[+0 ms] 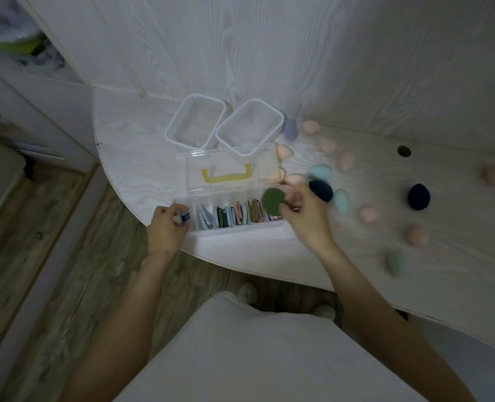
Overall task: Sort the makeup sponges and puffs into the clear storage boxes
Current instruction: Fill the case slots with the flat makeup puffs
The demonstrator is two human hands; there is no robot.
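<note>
Right hand (301, 211) pinches a flat round dark green puff (273, 201) between thumb and fingertips, wrist bent inward, forearm coming up from lower right. Puff is held edge-up over the right-end slots of the divided clear organizer box (234, 220), just off the fingers' left side. Motion blur on the hand; exact finger layout unclear.

Left of the grip, the organizer slots hold flat puffs standing on edge: pale blue, dark green, pink, tan. Its open clear lid with a yellow handle (226, 175) lies behind the grip.

Left hand (166, 224) curls round the organizer's left end at the table edge, fingers wrapped on a small dark blue piece (185, 216); what it is, can't tell.

Just right of the grip: a navy sponge (321, 190) and a light blue sponge (319, 172), both blurred. Farther right, another navy sponge (419, 196) and scattered peach egg-shaped sponges (368, 213). Behind the lid, two empty clear storage boxes (195, 124) side by side, touching. All on a white wood-grain table (142, 175).
</note>
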